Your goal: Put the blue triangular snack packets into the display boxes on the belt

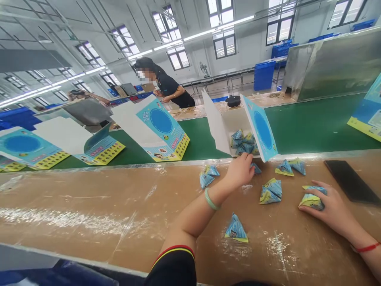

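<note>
Head view looks across a brown worktable (89,206) wrapped in glossy tape, its near edge cut off at the bottom of the frame. Behind it a green conveyor belt (312,123) runs across the middle.

At frame centre an open box (216,127) stands on the belt with white flaps raised and a blue printed lid on its right. The boxed packets (244,143) lie heaped inside, too overlapped to count. Similar printed boxes (162,127) stand along the belt to the left, and another box (367,115) is cut off by the right edge.

A co-worker (169,87) stands in the upper centre, lower body hidden behind the belt. A dark flat slab (351,180), too plain to identify, lies at the right and is clipped by the frame edge.

The left hand (239,169) sits at the table's far edge just below the open box. Its fingers curl down over a hidden packet (256,168), of which only a corner shows, so a grip cannot be judged.

The right hand (331,204), lower right, lies flat with fingers spread. Its fingertips rest on a yellow-edged packet (311,201).

Loose packets (271,191) are scattered on the table between and around the hands, one lone packet (236,228) nearest the camera. A green bangle (210,200) circles the left wrist and a red string (367,248) the right.
</note>
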`<state>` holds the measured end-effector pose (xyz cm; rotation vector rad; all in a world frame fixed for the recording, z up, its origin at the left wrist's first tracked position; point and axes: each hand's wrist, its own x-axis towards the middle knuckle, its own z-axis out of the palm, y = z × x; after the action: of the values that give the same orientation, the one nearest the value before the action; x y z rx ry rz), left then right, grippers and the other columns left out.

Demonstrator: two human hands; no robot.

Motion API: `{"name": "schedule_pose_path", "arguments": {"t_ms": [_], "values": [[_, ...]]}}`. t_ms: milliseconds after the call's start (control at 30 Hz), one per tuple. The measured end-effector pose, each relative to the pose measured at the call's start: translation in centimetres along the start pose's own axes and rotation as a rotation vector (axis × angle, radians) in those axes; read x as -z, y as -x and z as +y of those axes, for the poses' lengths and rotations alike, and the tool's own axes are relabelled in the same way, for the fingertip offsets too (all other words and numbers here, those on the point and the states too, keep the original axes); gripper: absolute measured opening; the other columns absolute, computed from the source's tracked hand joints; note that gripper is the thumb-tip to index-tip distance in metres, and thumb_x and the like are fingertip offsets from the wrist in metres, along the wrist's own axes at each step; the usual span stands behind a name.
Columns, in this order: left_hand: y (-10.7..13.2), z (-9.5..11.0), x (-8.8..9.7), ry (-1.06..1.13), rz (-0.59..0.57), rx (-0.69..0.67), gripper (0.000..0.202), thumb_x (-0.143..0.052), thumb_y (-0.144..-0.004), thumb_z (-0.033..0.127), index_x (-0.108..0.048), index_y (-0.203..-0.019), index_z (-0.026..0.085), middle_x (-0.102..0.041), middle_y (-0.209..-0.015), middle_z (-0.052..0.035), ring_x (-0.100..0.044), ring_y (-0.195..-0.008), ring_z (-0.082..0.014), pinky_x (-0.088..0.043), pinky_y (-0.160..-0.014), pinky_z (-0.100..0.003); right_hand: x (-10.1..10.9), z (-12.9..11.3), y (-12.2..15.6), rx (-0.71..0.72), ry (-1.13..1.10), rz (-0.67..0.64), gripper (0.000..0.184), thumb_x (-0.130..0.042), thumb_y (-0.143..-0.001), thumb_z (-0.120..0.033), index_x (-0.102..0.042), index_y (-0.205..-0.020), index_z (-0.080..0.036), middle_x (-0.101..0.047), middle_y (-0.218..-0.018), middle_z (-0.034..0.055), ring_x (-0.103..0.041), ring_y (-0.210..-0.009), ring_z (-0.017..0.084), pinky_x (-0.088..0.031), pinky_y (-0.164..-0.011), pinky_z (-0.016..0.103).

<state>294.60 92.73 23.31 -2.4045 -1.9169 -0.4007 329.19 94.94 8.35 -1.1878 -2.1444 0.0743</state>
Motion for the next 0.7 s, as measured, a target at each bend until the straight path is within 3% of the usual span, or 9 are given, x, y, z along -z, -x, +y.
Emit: {"name": "schedule_pose_path", "arguments": {"t_ms": [233,333,400,467,533,633,700], "values": [[-5.3,-3.0,1.0,0.102,0.198,0.124,0.063,-0.057,-0.090,0.020,-0.040,-0.150,0.010,-0.049,-0.147,-0.0204,-0.054,-0.134,-0.0334,-0.051,-0.107,-0.044,-0.2,-0.2,-0.6,-0.049,-0.036,-0.010,0.073,-0.059,-0.073,-0.088,-0.077,-0.100,-0.023,-0.060,-0.128,0.0185,-0.060,-0.117,0.040,-0.051,-0.101,0.061],[-7.2,-4.1,1.6,0.173,0.202,0.164,0.070,-0.060,-0.086,0.016,-0.039,-0.153,0.012,-0.037,-0.159,-0.0215,-0.046,-0.143,-0.0349,-0.047,-0.113,-0.046,0.1,-0.4,-0.7,-0.061,-0.060,-0.022,0.072,-0.059,-0.073,-0.086,-0.076,-0.102,-0.023,-0.060,-0.127,0.0178,-0.059,-0.118,0.040,-0.050,-0.102,0.060],[-7.4,-5.0,2.3,0.231,0.180,0.179,0.071,-0.062,-0.086,0.018,-0.040,-0.154,0.016,-0.028,-0.165,-0.0208,-0.050,-0.140,-0.0344,-0.047,-0.114,-0.046,0.5,-0.6,-0.8,-0.061,-0.068,-0.030,0.071,-0.058,-0.074,-0.085,-0.077,-0.102,-0.022,-0.059,-0.128,0.0188,-0.058,-0.118,0.040,-0.049,-0.103,0.059],[-6.3,-6.2,3.2,0.293,0.200,0.180,0.069,-0.064,-0.087,0.022,-0.041,-0.153,0.017,-0.022,-0.168,-0.0212,-0.060,-0.127,-0.0310,-0.051,-0.108,-0.043,0.9,-0.8,-0.9,-0.047,-0.064,-0.047,0.070,-0.056,-0.077,-0.083,-0.077,-0.103,-0.021,-0.059,-0.128,0.0203,-0.057,-0.119,0.040,-0.047,-0.104,0.056],[-3.7,-7.6,4.2,0.349,0.281,0.167,0.064,-0.064,-0.089,0.026,-0.044,-0.150,0.018,-0.025,-0.167,-0.0208,-0.066,-0.115,-0.0261,-0.057,-0.097,-0.040,1.3,-0.9,-1.0,-0.034,-0.051,-0.077,0.068,-0.054,-0.081,-0.079,-0.077,-0.105,-0.020,-0.059,-0.127,0.0212,-0.057,-0.120,0.039,-0.046,-0.105,0.052],[2.4,-9.9,5.0,0.413,0.380,0.173,0.052,-0.060,-0.091,0.029,-0.053,-0.142,0.020,-0.043,-0.156,-0.0170,-0.066,-0.110,-0.0225,-0.059,-0.086,-0.034,1.2,-0.8,-1.3,-0.034,-0.033,-0.085,0.071,-0.050,-0.081,-0.080,-0.077,-0.103,-0.019,-0.060,-0.126,0.0224,-0.057,-0.117,0.039,-0.046,-0.104,0.050],[7.5,-11.2,4.6,0.430,0.397,0.293,0.045,-0.061,-0.090,0.028,-0.059,-0.135,0.021,-0.055,-0.144,-0.0132,-0.064,-0.115,-0.0220,-0.059,-0.088,-0.033,0.7,-0.5,-1.3,-0.019,-0.019,-0.062,0.075,-0.048,-0.079,-0.083,-0.077,-0.101,-0.018,-0.060,-0.124,0.0236,-0.058,-0.114,0.040,-0.046,-0.102,0.052]]}}
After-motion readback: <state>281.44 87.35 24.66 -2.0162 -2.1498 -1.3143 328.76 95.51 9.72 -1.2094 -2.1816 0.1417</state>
